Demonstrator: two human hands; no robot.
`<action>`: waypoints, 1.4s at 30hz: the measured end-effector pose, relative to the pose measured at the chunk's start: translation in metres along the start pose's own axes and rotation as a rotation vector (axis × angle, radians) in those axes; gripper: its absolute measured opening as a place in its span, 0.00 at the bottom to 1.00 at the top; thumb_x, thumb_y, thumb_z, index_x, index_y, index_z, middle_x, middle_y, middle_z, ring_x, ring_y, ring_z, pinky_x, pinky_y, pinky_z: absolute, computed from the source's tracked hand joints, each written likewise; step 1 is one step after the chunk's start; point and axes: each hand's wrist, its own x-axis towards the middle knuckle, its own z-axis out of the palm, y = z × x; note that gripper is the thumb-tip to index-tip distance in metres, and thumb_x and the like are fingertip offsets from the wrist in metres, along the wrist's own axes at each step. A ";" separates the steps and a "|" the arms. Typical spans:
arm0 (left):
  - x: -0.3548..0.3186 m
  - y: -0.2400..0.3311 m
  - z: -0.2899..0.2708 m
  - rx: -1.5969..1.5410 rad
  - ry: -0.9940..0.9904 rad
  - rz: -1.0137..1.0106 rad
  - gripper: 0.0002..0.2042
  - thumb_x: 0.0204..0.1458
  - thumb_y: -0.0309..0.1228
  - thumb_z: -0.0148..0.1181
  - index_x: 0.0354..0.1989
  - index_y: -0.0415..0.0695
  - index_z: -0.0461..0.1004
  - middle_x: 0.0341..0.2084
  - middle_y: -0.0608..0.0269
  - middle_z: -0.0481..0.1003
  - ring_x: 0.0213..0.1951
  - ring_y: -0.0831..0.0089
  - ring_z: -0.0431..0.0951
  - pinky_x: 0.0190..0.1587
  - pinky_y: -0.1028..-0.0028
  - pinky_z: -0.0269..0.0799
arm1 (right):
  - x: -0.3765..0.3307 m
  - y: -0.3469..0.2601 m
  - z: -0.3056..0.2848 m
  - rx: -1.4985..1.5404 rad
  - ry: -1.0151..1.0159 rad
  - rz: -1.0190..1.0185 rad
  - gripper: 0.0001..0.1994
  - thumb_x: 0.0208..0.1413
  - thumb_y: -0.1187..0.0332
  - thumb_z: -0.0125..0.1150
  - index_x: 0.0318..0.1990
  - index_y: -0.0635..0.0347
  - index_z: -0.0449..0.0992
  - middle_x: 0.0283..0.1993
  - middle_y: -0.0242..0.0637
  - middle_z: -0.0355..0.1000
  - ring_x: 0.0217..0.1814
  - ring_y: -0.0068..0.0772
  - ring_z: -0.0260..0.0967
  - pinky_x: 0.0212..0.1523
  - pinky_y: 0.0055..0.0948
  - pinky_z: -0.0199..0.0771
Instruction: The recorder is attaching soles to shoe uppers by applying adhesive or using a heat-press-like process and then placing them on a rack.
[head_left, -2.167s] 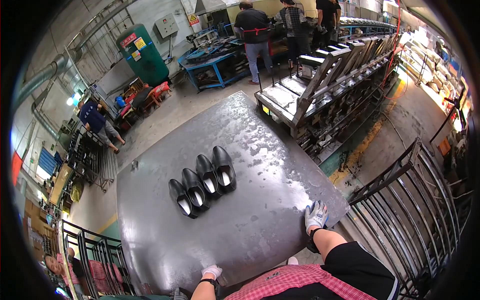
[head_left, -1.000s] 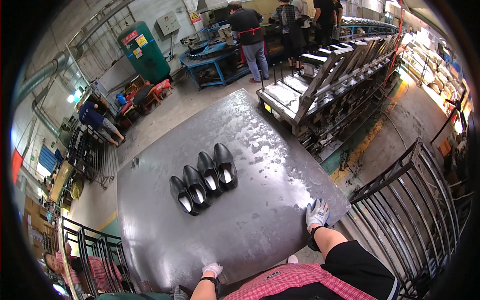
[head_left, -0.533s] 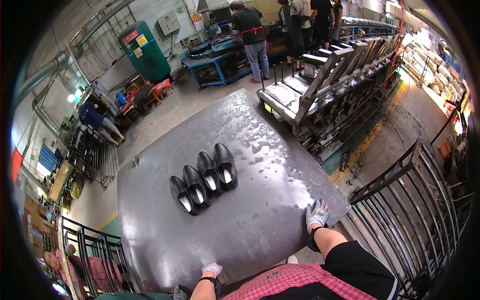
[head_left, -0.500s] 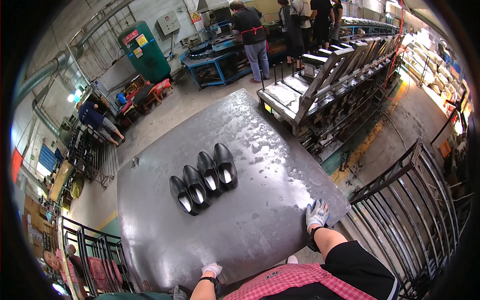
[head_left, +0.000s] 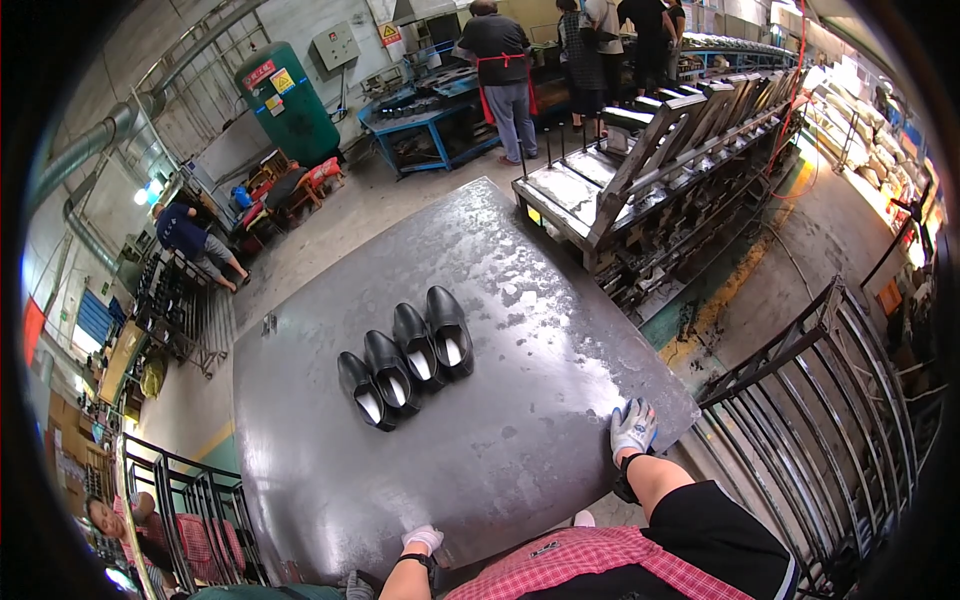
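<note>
Several black slip-on shoes [head_left: 405,360] stand in a slanting row on a dark, shiny metal tabletop [head_left: 520,430]; pale insoles show inside them. My right hand [head_left: 634,428], in a white work glove, lies on the tabletop near its right corner with the fingers stretched out. At the near edge rests my left hand [head_left: 422,540], also gloved, its fingers curled in and nothing visible in them. Both hands are well apart from the shoes.
Black metal racks stand to the right [head_left: 820,400] and at lower left [head_left: 195,500], where a co-worker [head_left: 130,530] is. A long machine with slanted metal plates [head_left: 650,160] runs beyond the table's far right side. Other people work near a blue bench [head_left: 430,120].
My hands and the shoes stay in place. The far person with the red apron ties has shifted stance, and the co-worker at lower left has moved a hand.
</note>
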 end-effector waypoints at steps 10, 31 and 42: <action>0.003 -0.009 0.011 -0.058 0.100 0.065 0.24 0.57 0.47 0.45 0.53 0.47 0.78 0.55 0.52 0.74 0.59 0.53 0.73 0.60 0.61 0.68 | -0.003 -0.007 0.006 -0.030 0.018 -0.053 0.30 0.60 0.49 0.52 0.64 0.58 0.65 0.70 0.43 0.58 0.73 0.48 0.51 0.73 0.47 0.47; -0.039 -0.007 0.001 -0.128 0.189 0.090 0.19 0.59 0.44 0.47 0.48 0.51 0.81 0.50 0.59 0.79 0.54 0.59 0.77 0.57 0.53 0.65 | -0.129 -0.249 0.014 0.356 -0.406 -1.100 0.40 0.53 0.49 0.64 0.70 0.54 0.56 0.73 0.49 0.52 0.77 0.55 0.43 0.75 0.50 0.42; -0.058 -0.021 0.003 -0.127 0.281 0.307 0.28 0.54 0.58 0.53 0.54 0.51 0.77 0.50 0.56 0.78 0.54 0.64 0.76 0.54 0.61 0.65 | -0.149 -0.439 0.070 -0.258 -0.455 -1.266 0.44 0.54 0.41 0.60 0.74 0.37 0.45 0.75 0.56 0.44 0.78 0.59 0.40 0.75 0.51 0.38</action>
